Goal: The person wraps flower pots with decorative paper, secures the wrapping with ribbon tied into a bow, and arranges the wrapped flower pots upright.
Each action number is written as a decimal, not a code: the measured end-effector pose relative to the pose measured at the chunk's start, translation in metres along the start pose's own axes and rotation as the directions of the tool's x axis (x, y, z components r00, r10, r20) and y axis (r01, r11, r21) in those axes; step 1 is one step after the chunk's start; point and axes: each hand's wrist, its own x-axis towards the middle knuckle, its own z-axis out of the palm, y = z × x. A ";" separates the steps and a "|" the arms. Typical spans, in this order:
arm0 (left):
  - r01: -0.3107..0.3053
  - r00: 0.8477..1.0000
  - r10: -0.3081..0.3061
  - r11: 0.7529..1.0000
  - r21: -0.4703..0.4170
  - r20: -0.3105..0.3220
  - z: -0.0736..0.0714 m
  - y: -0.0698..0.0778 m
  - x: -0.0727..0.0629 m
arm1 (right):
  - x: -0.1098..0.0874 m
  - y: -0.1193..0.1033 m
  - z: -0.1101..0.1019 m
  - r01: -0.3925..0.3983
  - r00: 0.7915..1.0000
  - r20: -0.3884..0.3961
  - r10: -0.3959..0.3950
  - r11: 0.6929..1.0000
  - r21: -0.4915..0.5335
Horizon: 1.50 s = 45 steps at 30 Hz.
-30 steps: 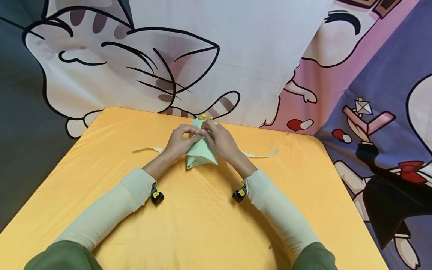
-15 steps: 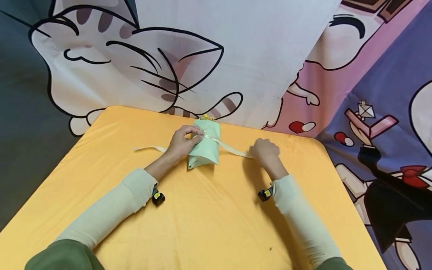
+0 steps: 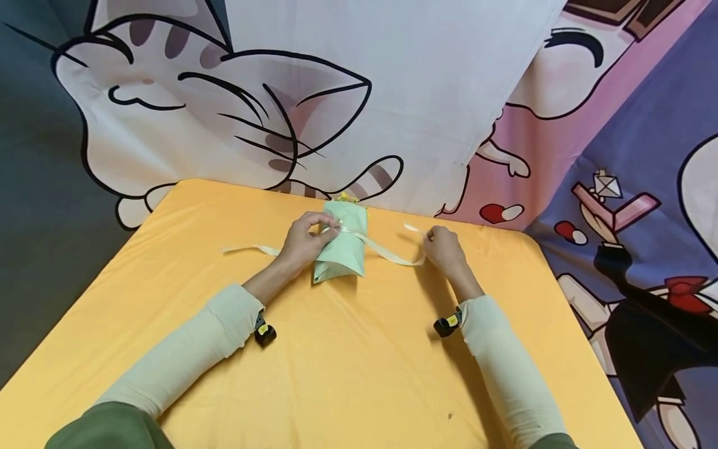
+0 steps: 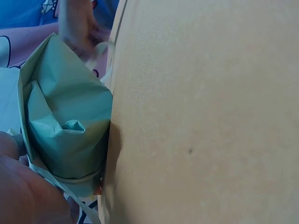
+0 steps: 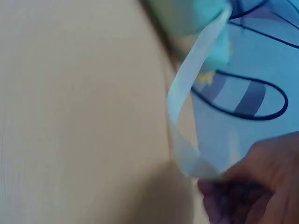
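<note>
A light green paper-wrapped bundle (image 3: 341, 252) lies at the table's far side, small yellow flowers (image 3: 349, 197) showing at its far end. Round its middle runs a cream ribbon (image 3: 389, 254). My left hand (image 3: 303, 242) pinches the ribbon at the front of the wrap, thumb and forefinger together. To the right, my right hand (image 3: 444, 248) pinches the ribbon near its free end, and the strip sags between hand and bundle. The right wrist view shows this ribbon (image 5: 187, 74) looping down to the curled fingers (image 5: 266, 172). Folded paper (image 4: 70, 112) fills the left wrist view's left part.
The table (image 3: 336, 362) has a yellow cloth. Another ribbon tail (image 3: 247, 249) lies left of the left hand. Behind the table hangs a printed cloth (image 3: 426, 93) with a cartoon cat, close to the flowers. A small dark speck (image 3: 450, 416) marks the front right.
My right hand has left the bundle and moved right, drawing the ribbon's right tail out with it; its end now sticks up beyond the fingers. My left hand stays at the wrap.
</note>
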 end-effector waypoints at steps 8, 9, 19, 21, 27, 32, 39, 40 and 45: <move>-0.027 1.000 0.027 1.000 0.002 0.001 0.003 -0.002 0.000 | -0.021 -0.077 0.006 0.257 0.960 -0.224 -0.171 0.857 0.447; -0.031 1.000 0.031 0.999 0.015 0.001 0.003 -0.003 0.001 | -0.021 -0.084 0.008 0.293 0.948 -0.244 -0.203 0.858 0.422; -0.034 0.999 0.036 0.993 0.111 -0.024 0.008 -0.001 0.003 | -0.019 -0.149 0.029 0.519 0.853 -0.180 -0.490 0.832 0.195; -0.026 0.999 0.032 0.991 0.134 -0.037 0.009 0.000 0.002 | -0.020 -0.153 0.028 0.539 0.842 -0.139 -0.521 0.820 0.191; -0.014 0.996 0.032 0.978 0.206 -0.084 0.010 -0.001 -0.001 | -0.026 -0.146 0.021 0.542 0.836 -0.080 -0.543 0.793 0.278; -0.022 0.995 0.040 0.981 0.192 -0.091 0.010 -0.001 -0.001 | -0.033 -0.134 0.020 0.559 0.823 -0.096 -0.561 0.766 0.317; -0.013 0.996 0.029 0.984 0.180 -0.084 0.011 0.000 -0.001 | -0.032 -0.128 0.024 0.622 0.779 -0.079 -0.622 0.748 0.231; -0.012 0.996 0.028 0.983 0.183 -0.082 0.011 0.000 -0.001 | -0.032 -0.129 0.025 0.634 0.769 -0.077 -0.635 0.741 0.223; -0.018 0.996 0.035 0.981 0.193 -0.084 0.010 0.000 -0.002 | -0.028 -0.135 0.025 0.650 0.756 -0.061 -0.652 0.734 0.198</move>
